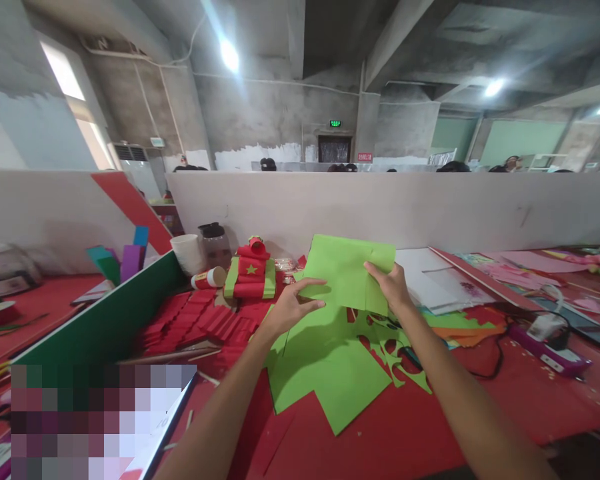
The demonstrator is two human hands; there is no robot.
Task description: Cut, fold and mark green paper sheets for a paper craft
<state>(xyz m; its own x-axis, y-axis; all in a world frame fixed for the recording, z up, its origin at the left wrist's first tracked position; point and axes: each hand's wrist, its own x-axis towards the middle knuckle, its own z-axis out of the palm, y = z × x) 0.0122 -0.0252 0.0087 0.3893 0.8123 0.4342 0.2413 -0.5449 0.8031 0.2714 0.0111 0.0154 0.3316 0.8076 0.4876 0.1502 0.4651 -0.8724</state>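
A light green paper sheet (347, 267) is held up above the table, its right part folded or creased. My right hand (393, 283) grips its right side, thumb on the front face and the other fingers behind. By the sheet's lower left edge is my left hand (297, 303), its thumb and forefinger spread apart; whether it touches the paper is unclear. Below both hands lie more green sheets (330, 380), one with a notched front edge. Green cut-out scraps (393, 360) with rounded holes lie beneath my right hand.
Left of the sheets are stacked red folded paper strips (195, 323) and a red-and-green paper model (253, 270) with a star. White cups (187, 252) stand behind a green divider (115, 313). At right are white papers (440, 280) and a purple power strip (550, 350). A white partition (380, 207) closes the back.
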